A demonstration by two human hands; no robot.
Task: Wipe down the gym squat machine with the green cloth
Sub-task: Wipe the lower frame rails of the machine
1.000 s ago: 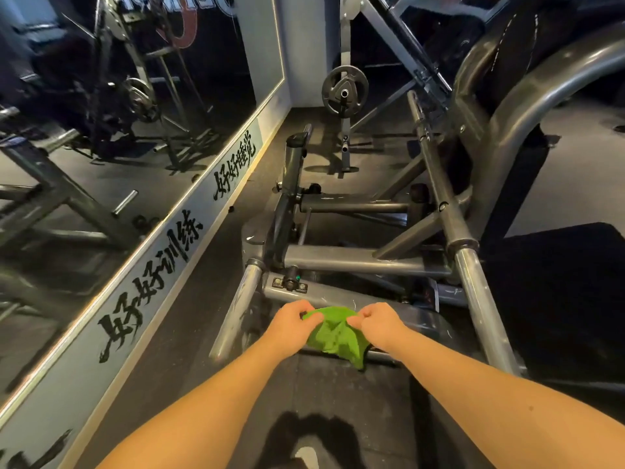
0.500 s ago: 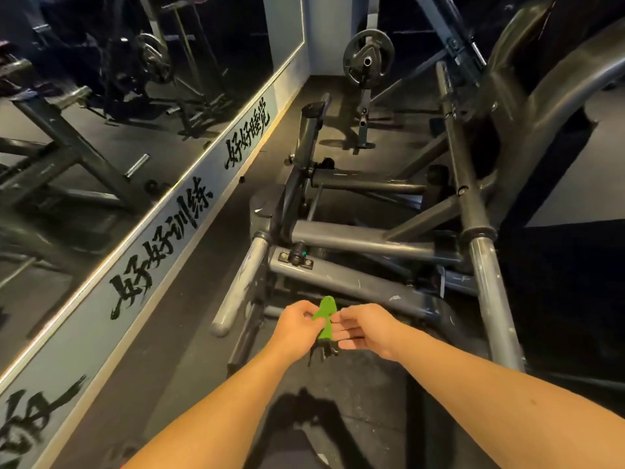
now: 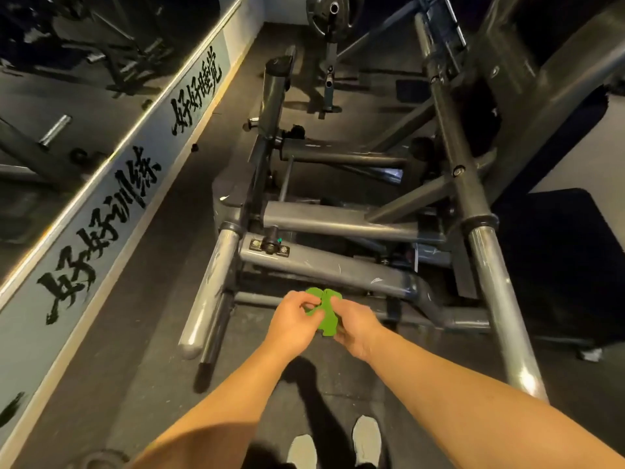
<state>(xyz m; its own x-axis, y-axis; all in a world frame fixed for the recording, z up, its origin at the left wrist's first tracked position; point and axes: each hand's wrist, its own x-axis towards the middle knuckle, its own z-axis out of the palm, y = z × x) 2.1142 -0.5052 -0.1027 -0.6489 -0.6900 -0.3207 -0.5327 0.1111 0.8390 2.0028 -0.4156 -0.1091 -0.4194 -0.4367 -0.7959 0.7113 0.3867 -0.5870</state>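
The grey steel squat machine (image 3: 331,269) fills the middle of the view, with crossbars, a left sleeve bar (image 3: 209,286) and a long right bar (image 3: 487,265). A small green cloth (image 3: 325,313) is bunched in the air just in front of the lowest crossbar. My left hand (image 3: 294,323) pinches its left side and my right hand (image 3: 355,326) grips its right side and lower end. Both hands are held close together, a little short of the frame. The cloth does not touch the machine.
A mirror wall with a pale band of black lettering (image 3: 101,231) runs along the left. A weight plate (image 3: 333,13) on a post stands at the back. A black mat (image 3: 568,265) lies on the right. My shoes (image 3: 334,445) are on the dark rubber floor.
The view has tilted down and closer to the machine. The cloth, spread between my hands a second ago, is now folded and bunched between them.
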